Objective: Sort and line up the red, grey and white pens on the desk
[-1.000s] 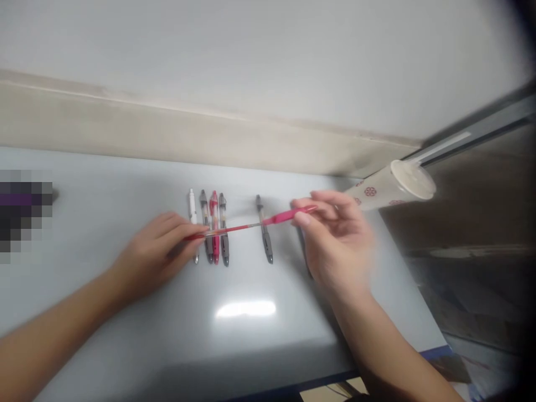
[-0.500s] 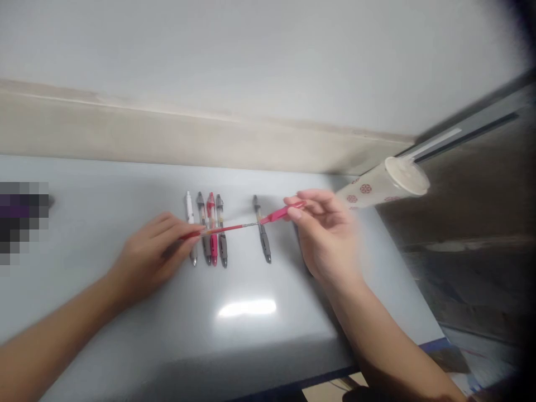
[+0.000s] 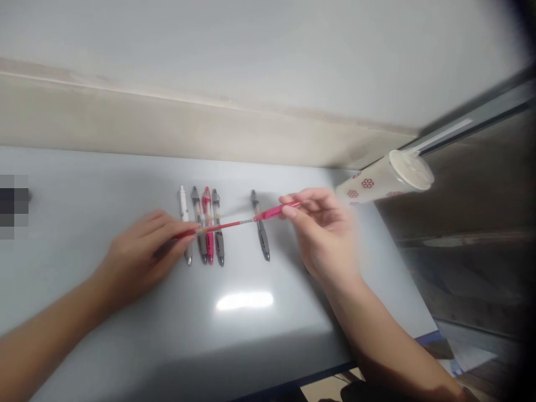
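My left hand (image 3: 144, 248) pinches a red pen refill (image 3: 228, 225) at its rear end; the fingers partly hide what surrounds it there. A small spring (image 3: 247, 221) sits at the refill's front end. My right hand (image 3: 322, 231) holds a pink pen grip barrel (image 3: 272, 212) between thumb and fingers, its end meeting the spring and refill tip. Both parts are held in line above the table. Beneath them lie a white pen (image 3: 183, 201), a pink pen (image 3: 210, 245), and grey pens (image 3: 220, 248) side by side. Another grey pen (image 3: 263, 243) lies apart, under the pink barrel.
A patterned paper cup (image 3: 377, 181) with a lid and straw stands at the right, behind my right hand. The white table (image 3: 234, 340) meets a wall ledge (image 3: 167, 131) at the back. A blurred dark object (image 3: 12, 204) is at the left edge.
The pink barrel's end has come slightly closer to the refill, and a little less of the spring shows. Both hands keep their grips. The view has shifted slightly.
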A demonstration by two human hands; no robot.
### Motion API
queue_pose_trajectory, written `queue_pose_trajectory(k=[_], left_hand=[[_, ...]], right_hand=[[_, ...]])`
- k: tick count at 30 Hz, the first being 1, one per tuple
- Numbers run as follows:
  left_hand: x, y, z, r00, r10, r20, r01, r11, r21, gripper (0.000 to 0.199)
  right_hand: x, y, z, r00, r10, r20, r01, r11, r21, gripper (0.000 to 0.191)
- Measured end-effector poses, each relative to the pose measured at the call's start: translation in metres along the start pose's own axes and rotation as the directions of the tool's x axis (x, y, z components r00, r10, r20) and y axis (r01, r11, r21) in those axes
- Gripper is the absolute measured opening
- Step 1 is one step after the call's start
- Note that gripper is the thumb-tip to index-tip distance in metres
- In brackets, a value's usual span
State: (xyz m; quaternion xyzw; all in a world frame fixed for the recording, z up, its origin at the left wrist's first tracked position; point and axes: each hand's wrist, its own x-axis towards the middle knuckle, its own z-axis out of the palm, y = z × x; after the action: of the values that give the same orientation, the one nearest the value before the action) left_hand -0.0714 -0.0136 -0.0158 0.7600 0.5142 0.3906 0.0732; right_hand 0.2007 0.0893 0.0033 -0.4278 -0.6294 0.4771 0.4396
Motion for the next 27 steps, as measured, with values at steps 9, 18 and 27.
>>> queue_pose_trajectory(k=[9, 18, 27], left_hand=[[-0.002, -0.003, -0.002, 1.000, 0.022, 0.022, -0.021, 0.998, -0.056, 0.020], [0.000, -0.008, -0.010, 0.984, 0.033, 0.174, -0.004, 0.986, -0.169, 0.016], [-0.004, -0.001, -0.001, 0.974, 0.176, 0.142, -0.162, 0.981, -0.106, 0.024]], right_hand=[[-0.010, -0.004, 0.011, 0.998, 0.032, 0.047, -0.034, 0.999, 0.024, 0.022], [-0.015, -0.013, 0.018, 0.945, 0.139, 0.295, -0.196, 0.965, 0.172, 0.021], [-0.028, -0.021, 0.021, 0.931, 0.055, 0.361, -0.013, 0.993, -0.117, 0.017]])
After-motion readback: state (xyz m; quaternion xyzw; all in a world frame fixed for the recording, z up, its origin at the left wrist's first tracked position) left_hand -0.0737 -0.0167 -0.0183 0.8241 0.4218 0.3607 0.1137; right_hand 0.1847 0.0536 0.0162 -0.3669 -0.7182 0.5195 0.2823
